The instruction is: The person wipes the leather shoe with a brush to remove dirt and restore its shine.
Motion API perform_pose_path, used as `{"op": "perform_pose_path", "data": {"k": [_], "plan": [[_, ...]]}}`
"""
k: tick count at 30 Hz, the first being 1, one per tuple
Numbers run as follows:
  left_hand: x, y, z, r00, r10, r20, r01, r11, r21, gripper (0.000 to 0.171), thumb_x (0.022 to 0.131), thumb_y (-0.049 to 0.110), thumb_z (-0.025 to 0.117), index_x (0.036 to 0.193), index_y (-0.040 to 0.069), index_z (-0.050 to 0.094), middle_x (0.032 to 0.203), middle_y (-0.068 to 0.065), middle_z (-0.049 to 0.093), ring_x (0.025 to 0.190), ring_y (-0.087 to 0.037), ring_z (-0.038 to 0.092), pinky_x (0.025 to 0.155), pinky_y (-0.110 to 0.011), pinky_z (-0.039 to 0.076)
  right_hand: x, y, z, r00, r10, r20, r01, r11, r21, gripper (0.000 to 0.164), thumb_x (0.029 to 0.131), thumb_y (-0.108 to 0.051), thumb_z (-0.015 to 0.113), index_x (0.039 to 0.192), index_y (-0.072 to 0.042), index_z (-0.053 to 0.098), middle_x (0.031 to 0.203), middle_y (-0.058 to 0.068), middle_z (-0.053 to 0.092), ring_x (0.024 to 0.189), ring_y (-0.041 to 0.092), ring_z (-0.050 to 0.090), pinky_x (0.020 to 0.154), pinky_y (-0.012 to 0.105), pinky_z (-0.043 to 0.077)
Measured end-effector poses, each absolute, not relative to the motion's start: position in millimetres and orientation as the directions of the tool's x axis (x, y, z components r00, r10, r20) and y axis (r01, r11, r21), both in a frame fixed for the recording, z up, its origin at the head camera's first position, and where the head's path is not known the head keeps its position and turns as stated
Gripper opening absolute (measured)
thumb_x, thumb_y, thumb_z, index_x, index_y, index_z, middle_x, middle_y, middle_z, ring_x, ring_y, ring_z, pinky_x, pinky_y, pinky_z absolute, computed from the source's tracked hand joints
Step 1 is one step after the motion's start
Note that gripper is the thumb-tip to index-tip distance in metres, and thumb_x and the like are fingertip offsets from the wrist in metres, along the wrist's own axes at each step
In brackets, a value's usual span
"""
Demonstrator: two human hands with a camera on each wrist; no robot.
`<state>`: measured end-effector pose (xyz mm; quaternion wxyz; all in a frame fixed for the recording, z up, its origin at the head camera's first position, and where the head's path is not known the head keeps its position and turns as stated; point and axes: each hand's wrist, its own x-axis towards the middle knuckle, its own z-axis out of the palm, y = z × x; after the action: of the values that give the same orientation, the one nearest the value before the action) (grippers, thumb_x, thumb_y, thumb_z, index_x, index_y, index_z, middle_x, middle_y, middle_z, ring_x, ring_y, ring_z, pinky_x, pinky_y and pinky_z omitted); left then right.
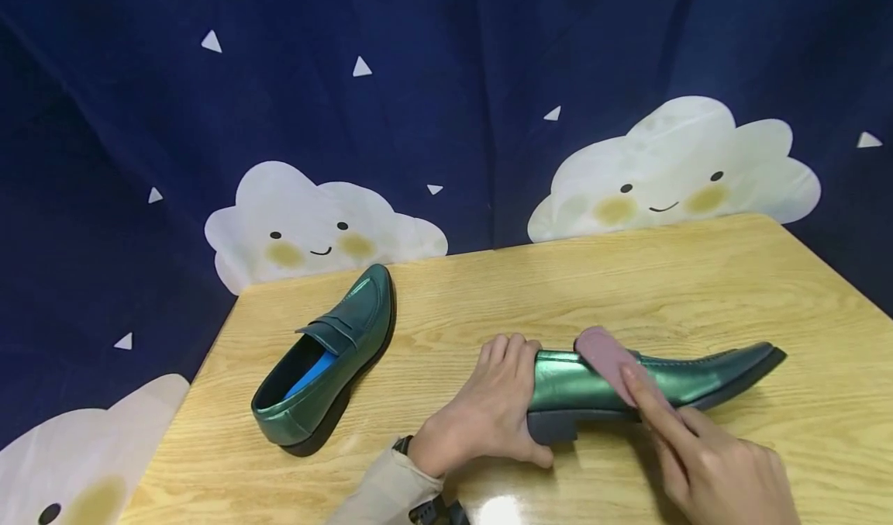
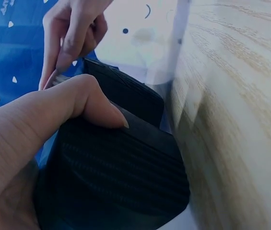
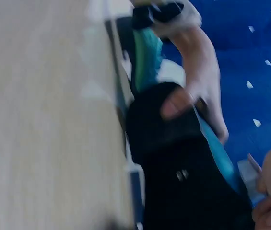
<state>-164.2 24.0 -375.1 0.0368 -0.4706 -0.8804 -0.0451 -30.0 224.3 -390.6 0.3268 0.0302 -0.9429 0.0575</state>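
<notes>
A shiny green loafer (image 1: 698, 378) is held on its side at the table's right half, its toe pointing right. My left hand (image 1: 488, 409) grips it by the heel, and in the left wrist view the thumb (image 2: 97, 103) lies over the black heel block (image 2: 121, 172). With my right hand (image 1: 718, 455) I hold a flat pink pad (image 1: 614, 362), its exact kind unclear, against the shoe's side, index finger stretched along it. The black sole (image 3: 188, 187) faces the right wrist camera. To the left, a matching green loafer (image 1: 328, 362) stands upright with a blue insole inside.
The light wooden table (image 1: 453, 308) ends at a dark blue curtain (image 1: 446, 106) printed with white clouds and triangles. A dark band with a black device (image 1: 432, 509) sits at the left wrist.
</notes>
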Motion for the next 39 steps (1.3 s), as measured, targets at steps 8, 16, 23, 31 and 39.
{"op": "perform_pose_path", "data": {"k": [8, 16, 23, 31, 39], "plan": [[-164.9, 23.6, -373.7, -0.544, 0.829, 0.126, 0.837, 0.546, 0.023, 0.117, 0.05, 0.069, 0.08, 0.135, 0.002, 0.035, 0.113, -0.003, 0.041, 0.101, -0.016, 0.035, 0.095, -0.031, 0.034, -25.5, 209.8, -400.2, -0.783, -0.094, 0.615, -0.177, 0.981, -0.075, 0.056, 0.102, -0.049, 0.014, 0.14, -0.031, 0.05, 0.06, -0.016, 0.024, 0.048, -0.006, 0.009, 0.041, 0.017, 0.015], [-164.8, 23.6, -373.4, -0.546, 0.829, 0.121, 0.837, 0.547, 0.028, 0.116, 0.051, 0.069, 0.079, 0.135, 0.002, 0.034, 0.112, -0.004, 0.04, 0.1, -0.017, 0.034, 0.095, -0.032, 0.033, -28.7, 216.9, -394.5, -0.774, -0.01, 0.634, -0.093, 0.991, -0.098, 0.057, 0.101, -0.051, 0.013, 0.139, -0.032, 0.052, 0.058, -0.014, 0.022, 0.046, -0.003, 0.009, 0.042, 0.02, 0.014], [-164.0, 23.0, -374.2, -0.55, 0.828, 0.106, 0.835, 0.549, 0.039, 0.116, 0.052, 0.068, 0.08, 0.135, 0.003, 0.034, 0.112, -0.003, 0.04, 0.101, -0.016, 0.034, 0.095, -0.031, 0.033, -23.2, 205.0, -399.4, -0.812, -0.056, 0.581, -0.147, 0.983, -0.111, 0.059, 0.101, -0.051, 0.01, 0.142, -0.033, 0.047, 0.059, -0.017, 0.026, 0.047, -0.007, 0.01, 0.041, 0.017, 0.015], [-164.1, 24.3, -375.0, -0.551, 0.827, 0.113, 0.834, 0.549, 0.047, 0.117, 0.051, 0.069, 0.08, 0.136, 0.002, 0.033, 0.113, -0.004, 0.04, 0.101, -0.017, 0.034, 0.094, -0.032, 0.034, -27.8, 217.9, -390.0, -0.785, 0.042, 0.619, -0.05, 0.99, -0.131, 0.058, 0.1, -0.053, 0.013, 0.14, -0.033, 0.05, 0.056, -0.013, 0.023, 0.045, -0.001, 0.01, 0.041, 0.022, 0.015], [-163.9, 24.4, -375.3, -0.55, 0.827, 0.114, 0.835, 0.549, 0.047, 0.117, 0.051, 0.068, 0.08, 0.136, 0.003, 0.034, 0.112, -0.003, 0.04, 0.101, -0.016, 0.033, 0.094, -0.031, 0.033, -26.3, 215.3, -396.6, -0.789, -0.087, 0.609, -0.203, 0.971, -0.124, 0.057, 0.101, -0.052, 0.015, 0.139, -0.03, 0.052, 0.059, -0.018, 0.026, 0.047, -0.007, 0.012, 0.041, 0.016, 0.016]]}}
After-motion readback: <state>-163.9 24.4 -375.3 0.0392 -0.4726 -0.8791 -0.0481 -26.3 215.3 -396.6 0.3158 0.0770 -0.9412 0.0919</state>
